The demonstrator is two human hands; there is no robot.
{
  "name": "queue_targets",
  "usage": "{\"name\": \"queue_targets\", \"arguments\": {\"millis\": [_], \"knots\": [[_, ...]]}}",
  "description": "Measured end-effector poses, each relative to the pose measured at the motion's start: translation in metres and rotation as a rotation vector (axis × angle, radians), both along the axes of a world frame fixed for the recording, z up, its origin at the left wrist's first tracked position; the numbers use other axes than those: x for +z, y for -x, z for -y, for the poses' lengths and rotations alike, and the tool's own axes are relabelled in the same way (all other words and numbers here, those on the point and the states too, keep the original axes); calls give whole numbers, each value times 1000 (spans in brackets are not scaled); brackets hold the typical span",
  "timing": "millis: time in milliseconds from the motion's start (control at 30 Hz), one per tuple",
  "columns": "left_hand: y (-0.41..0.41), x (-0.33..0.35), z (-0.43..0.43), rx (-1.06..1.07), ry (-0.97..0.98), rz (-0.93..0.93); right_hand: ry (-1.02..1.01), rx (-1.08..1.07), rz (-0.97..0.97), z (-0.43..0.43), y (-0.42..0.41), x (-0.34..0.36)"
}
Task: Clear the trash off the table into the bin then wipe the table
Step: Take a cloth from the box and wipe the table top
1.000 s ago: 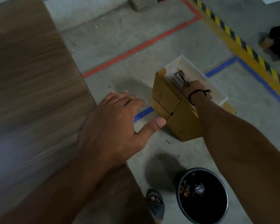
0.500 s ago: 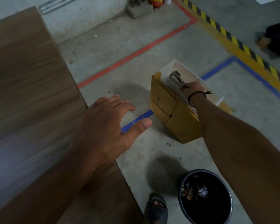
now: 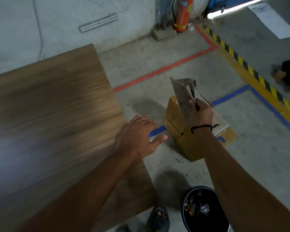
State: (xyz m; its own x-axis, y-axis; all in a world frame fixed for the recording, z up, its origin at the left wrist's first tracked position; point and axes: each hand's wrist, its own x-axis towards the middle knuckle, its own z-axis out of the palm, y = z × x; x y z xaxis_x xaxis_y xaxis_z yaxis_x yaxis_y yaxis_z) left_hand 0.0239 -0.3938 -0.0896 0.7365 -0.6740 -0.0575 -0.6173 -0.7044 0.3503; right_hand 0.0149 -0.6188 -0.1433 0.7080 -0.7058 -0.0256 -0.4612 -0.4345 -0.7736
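Right hand [image 3: 198, 113] pinches a grey cloth [image 3: 184, 92], raised above the cardboard box [image 3: 174, 118]. The cloth's long axis runs up toward 11 o'clock. Wood surface [image 3: 49, 106] lies at 9 o'clock from the cloth. Left hand [image 3: 139, 134], fingers spread, rests at its near edge. Bin [image 3: 206, 210] at 6 o'clock holds trash. Likely next: carry the cloth leftward.

The table [image 3: 45, 111], from 8 to 11 o'clock, is brown with streaked wood grain. The cloth [image 3: 184, 94], just right of centre, is dull grey-brown. The box [image 3: 176, 119] beneath it is tan-yellow with a white top. The bin [image 3: 206, 215], at 5 o'clock, is black and holds mixed silver and brown trash. The floor [image 3: 174, 166] is grey concrete with red and blue tape lines and a yellow-and-black hazard stripe [image 3: 251, 71] at 2 o'clock. The extinguisher [image 3: 182, 14], at 12 o'clock, is red.
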Motion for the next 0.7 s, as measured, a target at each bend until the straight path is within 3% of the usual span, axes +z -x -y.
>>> {"name": "queue_targets", "arguments": {"millis": [167,400,467,567,700], "knots": [[5,5,-10,32,230,24,-174,43,98,-65,24,57],[23,76,-58,242,434,65,-53,199,58,-120,52,137],[38,99,-99,279,405,79,72,313,-59,-139,67,155],[65,118,-167,324,207,47,298,493,-241,-169,76,170],[109,115,-253,392,24,-80,337,680,-433,-209,82,139]]}}
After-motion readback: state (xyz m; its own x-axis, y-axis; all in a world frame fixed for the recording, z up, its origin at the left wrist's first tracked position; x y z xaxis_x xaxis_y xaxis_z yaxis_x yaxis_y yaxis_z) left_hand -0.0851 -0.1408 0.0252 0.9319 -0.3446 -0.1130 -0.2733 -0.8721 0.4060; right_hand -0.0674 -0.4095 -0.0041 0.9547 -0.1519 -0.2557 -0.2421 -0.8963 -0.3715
